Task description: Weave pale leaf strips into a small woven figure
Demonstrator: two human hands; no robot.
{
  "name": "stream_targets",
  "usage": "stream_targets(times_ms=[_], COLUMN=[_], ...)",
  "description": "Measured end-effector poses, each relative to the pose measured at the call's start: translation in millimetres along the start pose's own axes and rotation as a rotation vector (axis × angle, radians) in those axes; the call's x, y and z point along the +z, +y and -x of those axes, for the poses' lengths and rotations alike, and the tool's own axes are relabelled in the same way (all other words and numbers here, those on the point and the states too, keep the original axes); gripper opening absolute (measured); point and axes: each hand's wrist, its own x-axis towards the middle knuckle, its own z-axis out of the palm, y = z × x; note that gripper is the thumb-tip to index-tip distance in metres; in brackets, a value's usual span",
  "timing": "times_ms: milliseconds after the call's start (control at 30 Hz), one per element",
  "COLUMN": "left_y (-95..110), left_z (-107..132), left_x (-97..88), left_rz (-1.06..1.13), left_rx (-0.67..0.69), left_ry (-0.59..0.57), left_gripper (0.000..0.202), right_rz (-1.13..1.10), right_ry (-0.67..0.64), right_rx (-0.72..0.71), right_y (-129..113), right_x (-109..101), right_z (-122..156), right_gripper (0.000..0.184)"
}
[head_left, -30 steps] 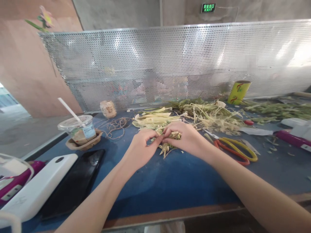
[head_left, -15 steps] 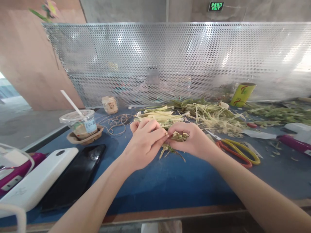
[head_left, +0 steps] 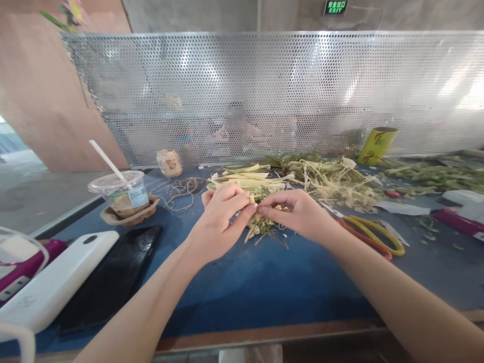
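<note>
My left hand (head_left: 223, 219) is closed, thumb and forefinger pinching a small pale plant piece (head_left: 252, 200). From the other side, the fingertips of my right hand (head_left: 302, 214) come together at the same piece; whether they grip it too is hidden. Under and between both hands lies a small heap of green and pale plant scraps (head_left: 267, 227). Just behind them, pale green stalks (head_left: 245, 179) lie side by side. Scissors (head_left: 372, 234) with orange and yellow handles rest to the right of my right wrist.
Leafy stalks and shreds (head_left: 333, 181) spread behind right, near a yellow-green tube (head_left: 378, 146). Twine (head_left: 183, 190), a lidded cup with a straw (head_left: 123, 194), a black phone (head_left: 113, 277) and a white power bank (head_left: 62, 282) lie left. A perforated metal screen (head_left: 260, 91) stands behind.
My right hand's fingers have straightened from a rounded pinch. The left thumb has shifted upward, and a pale piece now shows at its fingertips. The view has moved slightly.
</note>
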Motion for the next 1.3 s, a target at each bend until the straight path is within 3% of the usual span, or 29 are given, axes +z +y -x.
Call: stream_targets(times_ms=[133,267,467,567,700,933,1067,1233,1300], left_y=[-1,-5,-6,-4,-3,-3,-6,-12,-14], left_z=[0,-2,-3,-3,-2,-2,-2,-3,-4], left_x=[1.1,4.6,10.7,12.2,11.9,14.4,14.3,12.6,12.0], left_rz=[-0.005,-0.083,-0.211,-0.239,-0.197,-0.166,-0.129,-0.009,0.038], left_rx=[-0.008,0.083,0.211,0.272,0.313,0.345,0.263,-0.004,-0.09], left_ry=[-0.016,0.012,-0.017,-0.049,-0.006,-0.013,0.041,0.055,0.066], left_gripper=[0.017,0.013,0.019,0.022,0.02,0.017,0.017,0.019,0.019], right_rz=[0.027,0.085,0.412,0.428,0.314,0.253,0.144,-0.294,-0.378], right_ry=[0.053,0.1,0.135,0.17,0.174,0.179,0.163,0.01,0.005], right_rx=[0.027,0.007,-0.227,-0.166,-0.089,-0.038,0.031,0.14,0.158], right_y=[2,6,13,12,8,9,14,23,23], right_x=[0,-3,-9,-8,-7,-8,-8,-7,-7], right_z=[-1,-1,1,1,-1,-3,-5,-11,-11], right_gripper=[0.014,0.015,0.016,0.015,0.014,0.015,0.015,0.021,0.023])
